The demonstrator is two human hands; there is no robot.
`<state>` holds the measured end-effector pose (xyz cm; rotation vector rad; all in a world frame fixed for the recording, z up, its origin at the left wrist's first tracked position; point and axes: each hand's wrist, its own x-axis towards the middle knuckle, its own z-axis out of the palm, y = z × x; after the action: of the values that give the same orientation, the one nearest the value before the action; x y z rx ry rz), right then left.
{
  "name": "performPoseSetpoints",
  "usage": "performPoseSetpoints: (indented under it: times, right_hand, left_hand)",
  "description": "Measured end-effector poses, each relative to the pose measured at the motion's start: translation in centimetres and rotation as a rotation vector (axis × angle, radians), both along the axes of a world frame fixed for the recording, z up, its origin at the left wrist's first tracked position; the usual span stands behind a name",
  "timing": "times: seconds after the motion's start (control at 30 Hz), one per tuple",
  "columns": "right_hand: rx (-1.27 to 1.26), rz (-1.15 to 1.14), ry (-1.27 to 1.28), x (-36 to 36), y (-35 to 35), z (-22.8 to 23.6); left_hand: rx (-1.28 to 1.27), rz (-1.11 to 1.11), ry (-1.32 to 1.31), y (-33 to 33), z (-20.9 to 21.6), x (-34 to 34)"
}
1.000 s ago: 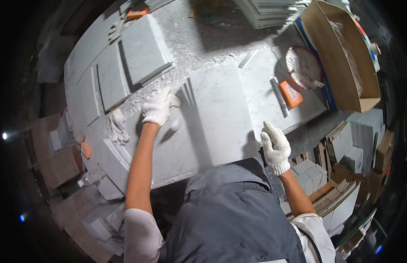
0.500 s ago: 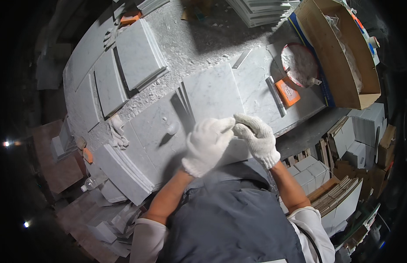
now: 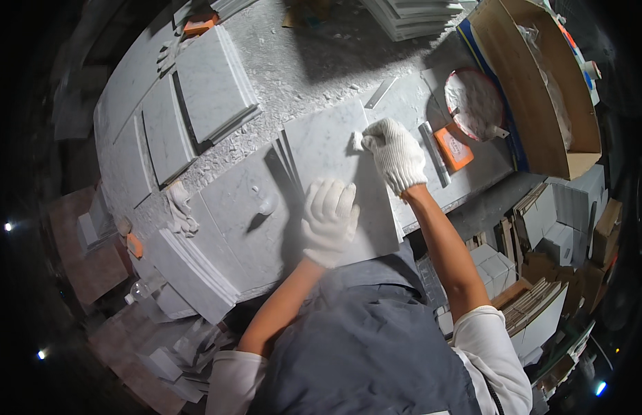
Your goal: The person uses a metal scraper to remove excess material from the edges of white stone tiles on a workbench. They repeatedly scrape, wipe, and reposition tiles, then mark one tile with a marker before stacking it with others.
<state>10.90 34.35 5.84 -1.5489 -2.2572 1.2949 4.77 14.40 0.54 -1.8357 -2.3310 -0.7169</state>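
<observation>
A grey-veined white marble tile (image 3: 335, 145) lies on top of a stack in front of me. My left hand (image 3: 329, 223), in a white knit glove, rests flat on its near part with the fingers stretched out. My right hand (image 3: 393, 155), gloved the same way, is closed near the tile's right edge. A small white wad (image 3: 357, 141) shows at its fingertips, over the tile; what it is made of is too small to tell. A small clear bottle (image 3: 267, 204) stands on the bench left of my left hand.
On the right are an orange block (image 3: 454, 147), a metal bar (image 3: 435, 153), a round tub of white material (image 3: 474, 102) and a cardboard box (image 3: 539, 83). More tile stacks (image 3: 213, 83) stand at the left, beside white rubble (image 3: 300, 86) and a loose glove (image 3: 180, 209).
My hands were together over the tile's near end. The left now lies flat on the tile, while the right has moved away from me to the tile's right edge.
</observation>
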Motion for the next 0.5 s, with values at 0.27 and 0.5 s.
performPoseSetpoints:
  times: [0.27,0.5]
  right_hand:
    - [0.051,0.065,-0.183,1.0,-1.4,0.3]
    - [0.228,-0.017,-0.017,-1.4,1.0,-2.7]
  left_hand:
    - [0.07,-0.006,0.034,0.2,0.0,-0.1]
    - [0.067,-0.003,0.008,-0.1,-0.4,-0.1]
